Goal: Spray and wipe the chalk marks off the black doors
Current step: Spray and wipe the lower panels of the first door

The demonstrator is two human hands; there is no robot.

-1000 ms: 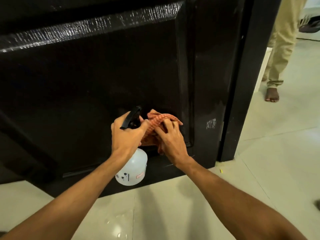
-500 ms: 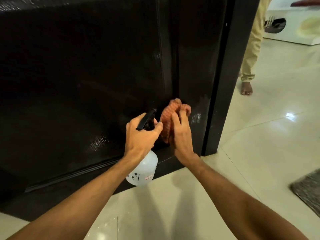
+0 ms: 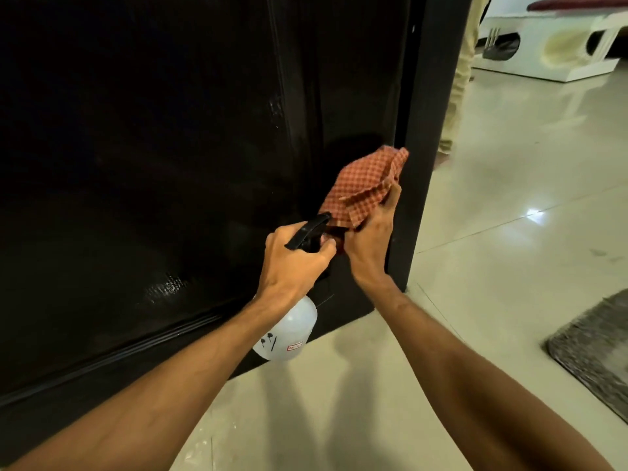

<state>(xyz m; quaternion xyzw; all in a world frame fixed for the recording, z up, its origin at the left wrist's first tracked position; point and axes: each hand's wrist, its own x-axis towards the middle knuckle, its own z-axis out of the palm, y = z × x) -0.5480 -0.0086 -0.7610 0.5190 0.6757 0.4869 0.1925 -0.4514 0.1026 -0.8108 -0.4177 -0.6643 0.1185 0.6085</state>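
A glossy black door (image 3: pixel 153 164) fills the left and middle of the view, reaching down to the floor. My left hand (image 3: pixel 292 263) grips the black trigger head of a white spray bottle (image 3: pixel 289 334), which hangs low in front of the door. My right hand (image 3: pixel 370 239) holds a red checked cloth (image 3: pixel 367 181) pressed against the door's right stile, close to the black frame (image 3: pixel 431 130). The cloth covers the spot where the chalk mark was. A faint smear shows higher on the panel edge.
Pale glossy floor tiles (image 3: pixel 509 232) spread to the right. A grey mat (image 3: pixel 598 345) lies at the right edge. A person in beige trousers (image 3: pixel 458 79) stands just behind the door frame. White furniture (image 3: pixel 543 39) sits at the far right.
My right hand has carried the cloth right along the door onto the chalk mark near the frame, and the cloth has spread out. The view has shifted right with it.
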